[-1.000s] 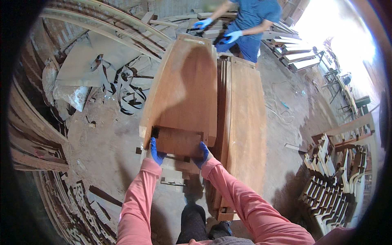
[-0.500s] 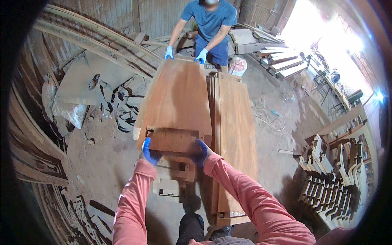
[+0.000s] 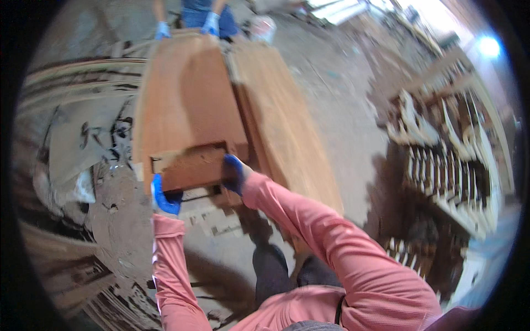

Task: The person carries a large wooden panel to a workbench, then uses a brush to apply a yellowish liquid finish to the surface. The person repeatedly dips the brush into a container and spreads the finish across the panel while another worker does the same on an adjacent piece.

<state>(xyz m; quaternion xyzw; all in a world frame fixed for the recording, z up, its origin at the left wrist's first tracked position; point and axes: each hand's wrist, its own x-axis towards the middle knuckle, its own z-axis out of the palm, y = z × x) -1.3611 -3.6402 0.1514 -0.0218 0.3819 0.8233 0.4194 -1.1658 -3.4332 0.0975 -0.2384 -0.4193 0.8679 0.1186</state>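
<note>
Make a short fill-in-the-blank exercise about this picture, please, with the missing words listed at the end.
1. Both hands, the left hand and the right hand, wear gloves of the colour ____.
2. The two hands grip the near end of a long ____ panel.
3. At the far end of the panel, another person's gloved hands hold it, so ____ people hold it in all.
4. The sleeves of the person with the camera are ____.

Missing words: blue; wooden; two; pink

Matt smooth wood panel (image 3: pixel 190 105); rough dusty concrete floor (image 3: pixel 337 94).
</note>
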